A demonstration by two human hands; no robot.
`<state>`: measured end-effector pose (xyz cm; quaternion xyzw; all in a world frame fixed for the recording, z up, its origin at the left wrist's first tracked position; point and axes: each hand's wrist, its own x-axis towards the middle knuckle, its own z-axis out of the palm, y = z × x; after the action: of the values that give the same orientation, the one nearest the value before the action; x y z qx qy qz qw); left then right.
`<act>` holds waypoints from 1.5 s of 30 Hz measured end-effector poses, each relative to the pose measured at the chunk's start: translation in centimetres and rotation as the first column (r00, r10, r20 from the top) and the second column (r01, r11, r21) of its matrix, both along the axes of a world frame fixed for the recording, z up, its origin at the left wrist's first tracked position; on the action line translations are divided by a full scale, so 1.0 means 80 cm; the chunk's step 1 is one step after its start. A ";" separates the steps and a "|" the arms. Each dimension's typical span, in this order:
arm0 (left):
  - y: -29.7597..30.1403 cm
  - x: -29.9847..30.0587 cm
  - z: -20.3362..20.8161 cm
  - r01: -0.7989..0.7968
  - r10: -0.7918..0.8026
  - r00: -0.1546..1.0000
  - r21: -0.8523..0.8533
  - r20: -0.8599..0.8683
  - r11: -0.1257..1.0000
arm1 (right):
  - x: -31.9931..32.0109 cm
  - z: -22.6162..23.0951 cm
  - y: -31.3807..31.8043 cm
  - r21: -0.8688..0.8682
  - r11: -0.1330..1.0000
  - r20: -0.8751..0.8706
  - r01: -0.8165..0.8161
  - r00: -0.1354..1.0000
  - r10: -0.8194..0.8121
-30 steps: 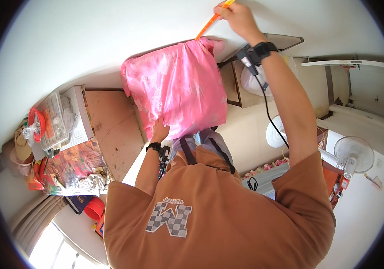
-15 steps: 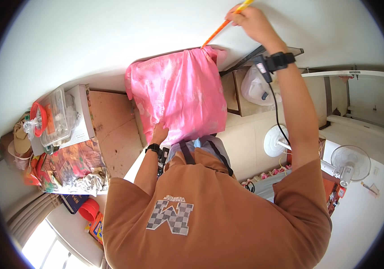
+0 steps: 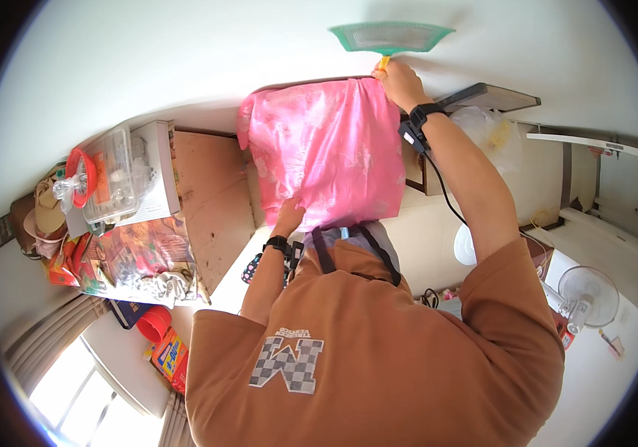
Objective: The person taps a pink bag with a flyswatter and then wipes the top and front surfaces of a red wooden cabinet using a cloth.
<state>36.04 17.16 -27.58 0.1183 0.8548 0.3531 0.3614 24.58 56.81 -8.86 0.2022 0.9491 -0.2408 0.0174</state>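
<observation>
A pink patterned cloth (image 3: 326, 156) is draped over a boxy thing against the wall, hiding what lies beneath. My left hand (image 3: 289, 216) is closed at the cloth's near left part, fingertips pinching or pressing it. Beyond the cloth's far right corner, my right hand (image 3: 402, 83) grips a fly swatter (image 3: 393, 36) with a green mesh head and a yellow-orange handle. Its head points up and away, in front of the white wall. Most of the handle is hidden behind my hand and the cloth.
On the left, a wooden cabinet (image 3: 211, 197) adjoins a surface with a clear plastic box (image 3: 110, 179) and a red ring-shaped thing (image 3: 81, 177). A dark-framed panel (image 3: 494, 97) and a plastic bag (image 3: 486, 134) are right of the cloth. White fans (image 3: 588, 296) stand at right.
My right hand has moved down toward the cloth's far right corner, and the swatter's green head has come into view. My left hand stays at the cloth. The view has shifted slightly.
</observation>
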 end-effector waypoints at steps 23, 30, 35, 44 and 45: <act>0.092 -0.134 0.077 0.363 -0.363 0.932 0.022 -0.003 0.931 | 0.083 0.227 0.051 -0.356 0.930 -0.508 -0.091 0.854 -0.111; 0.178 -0.128 0.161 0.279 -0.291 0.957 0.241 0.015 0.930 | 0.131 0.387 0.073 -0.241 0.934 -0.882 -0.263 0.460 -0.098; 0.197 -0.109 0.203 0.137 -0.097 0.982 0.256 -0.162 0.957 | 0.145 0.246 0.034 -0.767 0.579 -0.483 -0.277 0.844 -0.235; 0.113 -0.077 0.199 0.432 -0.442 0.872 -0.091 -0.212 0.897 | 0.222 0.115 -0.087 -0.944 0.316 -0.238 -0.095 0.859 -0.453; 0.103 -0.073 0.192 0.390 -0.397 0.915 -0.102 -0.065 0.915 | 0.226 0.111 -0.080 -0.934 0.349 -0.209 -0.073 0.906 -0.369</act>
<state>30.16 25.41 -12.26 0.2870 0.8425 0.2304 0.3934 42.69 50.40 -0.01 0.1923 0.6058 -0.7677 -0.0811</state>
